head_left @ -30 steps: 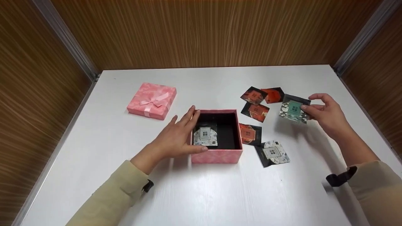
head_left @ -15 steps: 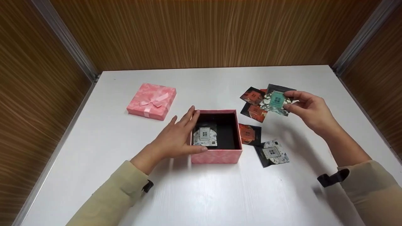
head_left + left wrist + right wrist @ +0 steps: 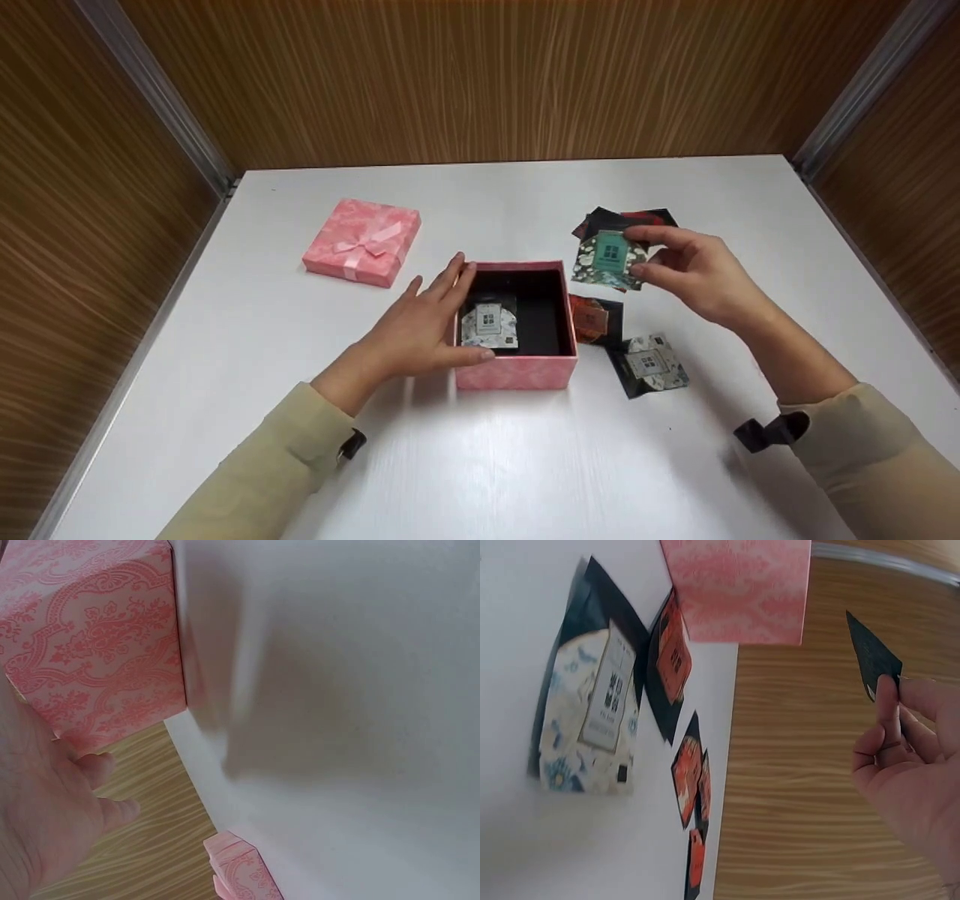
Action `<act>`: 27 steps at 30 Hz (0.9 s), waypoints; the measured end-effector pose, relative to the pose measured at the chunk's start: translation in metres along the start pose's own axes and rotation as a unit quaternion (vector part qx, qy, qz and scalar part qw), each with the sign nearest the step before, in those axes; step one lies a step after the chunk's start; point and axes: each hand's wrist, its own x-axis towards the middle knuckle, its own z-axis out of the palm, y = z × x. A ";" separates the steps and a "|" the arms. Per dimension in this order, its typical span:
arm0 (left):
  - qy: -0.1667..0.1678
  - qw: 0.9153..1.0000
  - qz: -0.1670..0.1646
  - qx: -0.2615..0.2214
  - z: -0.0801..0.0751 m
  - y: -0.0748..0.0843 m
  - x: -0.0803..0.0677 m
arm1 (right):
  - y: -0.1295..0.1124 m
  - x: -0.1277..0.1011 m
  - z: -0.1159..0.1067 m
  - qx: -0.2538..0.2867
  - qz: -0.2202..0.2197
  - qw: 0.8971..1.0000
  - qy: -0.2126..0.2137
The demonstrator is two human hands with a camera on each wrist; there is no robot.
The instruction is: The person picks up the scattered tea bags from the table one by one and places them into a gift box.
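Observation:
My right hand (image 3: 705, 277) pinches a small flat sachet (image 3: 610, 259) with a green label by its right edge. The sachet is held above the table, right of the open pink box (image 3: 516, 373); in the right wrist view its dark side (image 3: 874, 652) shows. My left hand (image 3: 420, 330) rests at the box's left side, fingers along the left rim and thumb at the front edge. In the left wrist view, its palm (image 3: 45, 802) is beside the patterned box wall (image 3: 105, 645). Inside the box, a sachet with a pale label (image 3: 489, 324) lies at the left.
A pink lid with a bow (image 3: 364, 240) lies at the back left. Right of the box are a red-labelled sachet (image 3: 596, 321) and a white floral sachet (image 3: 651, 364). More red sachets (image 3: 661, 217) lie behind, partly hidden. Wooden panels (image 3: 510, 82) enclose the table.
My right hand has carried the green-labelled sachet leftward, over the red sachets toward the box. My left hand and the box have stayed in place.

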 end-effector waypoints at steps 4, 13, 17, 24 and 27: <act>-0.002 1.000 0.000 -0.001 0.000 0.000 0.000 | -0.008 0.001 0.010 0.007 -0.009 1.000 -0.018; -0.009 1.000 -0.005 0.000 0.000 0.000 0.001 | -0.018 0.004 0.028 -0.011 -0.039 0.998 -0.040; -0.008 1.000 -0.004 -0.001 0.000 0.001 0.001 | -0.021 0.005 0.036 -0.008 -0.041 0.997 -0.059; -0.008 1.000 -0.003 -0.001 0.000 0.001 0.000 | -0.025 0.009 0.052 -0.016 -0.047 0.995 -0.082; -0.008 1.000 -0.002 0.002 0.000 0.001 0.000 | -0.025 0.011 0.060 -0.034 -0.061 0.994 -0.087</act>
